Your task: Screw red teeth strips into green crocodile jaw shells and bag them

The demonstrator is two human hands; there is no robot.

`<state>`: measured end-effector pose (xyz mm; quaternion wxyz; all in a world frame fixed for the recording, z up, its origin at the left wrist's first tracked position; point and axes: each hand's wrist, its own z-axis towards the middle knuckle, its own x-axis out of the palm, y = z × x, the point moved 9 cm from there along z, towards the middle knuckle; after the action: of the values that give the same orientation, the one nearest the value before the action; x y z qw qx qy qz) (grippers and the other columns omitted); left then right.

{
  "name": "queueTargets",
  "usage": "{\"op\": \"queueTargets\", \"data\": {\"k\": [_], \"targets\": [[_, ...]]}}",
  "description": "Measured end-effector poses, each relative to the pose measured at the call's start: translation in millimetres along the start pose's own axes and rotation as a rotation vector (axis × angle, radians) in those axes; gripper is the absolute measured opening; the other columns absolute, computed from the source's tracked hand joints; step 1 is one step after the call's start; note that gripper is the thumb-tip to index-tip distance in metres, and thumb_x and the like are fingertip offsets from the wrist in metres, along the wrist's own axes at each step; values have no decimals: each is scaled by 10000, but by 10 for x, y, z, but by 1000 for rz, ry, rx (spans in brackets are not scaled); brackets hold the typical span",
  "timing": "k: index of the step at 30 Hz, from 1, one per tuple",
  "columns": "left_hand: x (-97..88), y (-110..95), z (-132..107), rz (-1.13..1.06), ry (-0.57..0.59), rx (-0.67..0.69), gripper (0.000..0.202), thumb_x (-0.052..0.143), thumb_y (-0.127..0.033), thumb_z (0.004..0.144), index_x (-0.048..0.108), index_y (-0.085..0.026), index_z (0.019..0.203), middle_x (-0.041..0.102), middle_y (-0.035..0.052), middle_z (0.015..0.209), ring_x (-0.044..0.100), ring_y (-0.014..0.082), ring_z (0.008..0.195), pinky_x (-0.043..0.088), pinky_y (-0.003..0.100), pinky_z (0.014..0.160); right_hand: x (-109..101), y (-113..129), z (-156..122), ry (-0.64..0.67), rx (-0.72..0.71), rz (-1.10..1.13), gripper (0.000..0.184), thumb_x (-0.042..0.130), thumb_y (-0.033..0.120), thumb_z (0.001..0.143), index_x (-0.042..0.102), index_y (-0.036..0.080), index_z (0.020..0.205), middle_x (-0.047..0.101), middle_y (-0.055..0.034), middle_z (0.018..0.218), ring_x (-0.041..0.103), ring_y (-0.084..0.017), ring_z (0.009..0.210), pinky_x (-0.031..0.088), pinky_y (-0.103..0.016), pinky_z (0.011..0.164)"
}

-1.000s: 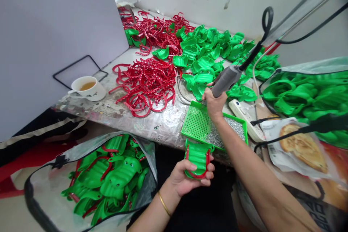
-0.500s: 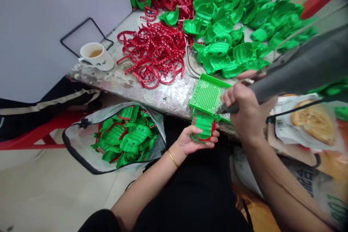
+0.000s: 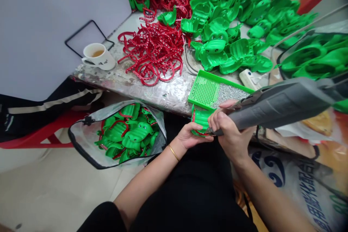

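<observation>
L hand point(image 3: 190, 136) clamped on green ribbed piece w/ red rim point(image 3: 200, 120), fingers curled round it. R hand point(image 3: 231, 132) right beside it, nearly touching, fingers shut round grey power tool point(image 3: 277, 105), its metal tip point(image 3: 210, 131) at the piece's near edge; contact too hidden to confirm. Piece's long axis looks approx fore-aft, pointing from body toward table, ribbed face up; hands cover much of it, so exact tilt can't be told.

Gold bangle point(image 3: 173, 152) on L wrist. Left of L hand, clear plastic bag point(image 3: 89, 114) holds green pieces w/ red rims point(image 3: 130, 136), looks like the done lot. Past R hand, just ahead, perforated green tray point(image 3: 198, 76) w/ small silver pins point(image 3: 231, 92); fixing on held piece can't be judged finished from here.

Further on, foil-covered table point(image 3: 163, 94) carries what looks like the work left: loose red rims point(image 3: 152, 56) and loose green pieces point(image 3: 217, 47), unjoined. Far R of R hand, second bag point(image 3: 310, 59) of green pieces, no red seen. Far L, white mug point(image 3: 98, 56) w/ tea, near black wire frame point(image 3: 87, 38).
</observation>
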<state>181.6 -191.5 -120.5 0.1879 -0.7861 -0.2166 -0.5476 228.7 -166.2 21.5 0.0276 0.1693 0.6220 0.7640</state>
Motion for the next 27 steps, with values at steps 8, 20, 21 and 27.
{"op": "queueTargets", "data": {"k": [8, 20, 21, 27], "targets": [[-125, 33, 47, 35, 2, -18, 310, 543, -87, 590, 644, -122, 881, 679, 53, 781, 622, 191, 716, 457, 419, 802, -52, -79, -50, -43, 14, -51, 188, 640, 208, 780, 542, 196, 940, 490, 65, 556, 484, -98, 441, 413, -246, 457], [-113, 55, 59, 53, 44, -33, 479, 531, -138, 638, 595, -84, 1109, 692, 95, 882, 642, 217, 757, 490, 418, 776, -57, -100, -143, -6, -50, -33, 159, 633, 243, 805, 513, 257, 908, 455, 70, 548, 478, -117, 431, 424, -271, 425], [-100, 54, 58, 46, 59, -34, 480, 533, -141, 642, 593, -83, 1115, 693, 99, 895, 646, 220, 766, 495, 413, 773, -54, -93, -148, -6, -62, -32, 159, 630, 235, 807, 510, 258, 909, 453, 72, 541, 472, -117, 424, 420, -271, 417], [-52, 39, 46, -4, 80, -26, 501, 516, -154, 667, 563, -83, 1161, 686, 116, 955, 648, 225, 790, 490, 424, 799, -35, -49, -178, -2, -127, 0, 161, 611, 165, 794, 514, 246, 894, 473, 71, 559, 439, -100, 409, 431, -279, 442]]}}
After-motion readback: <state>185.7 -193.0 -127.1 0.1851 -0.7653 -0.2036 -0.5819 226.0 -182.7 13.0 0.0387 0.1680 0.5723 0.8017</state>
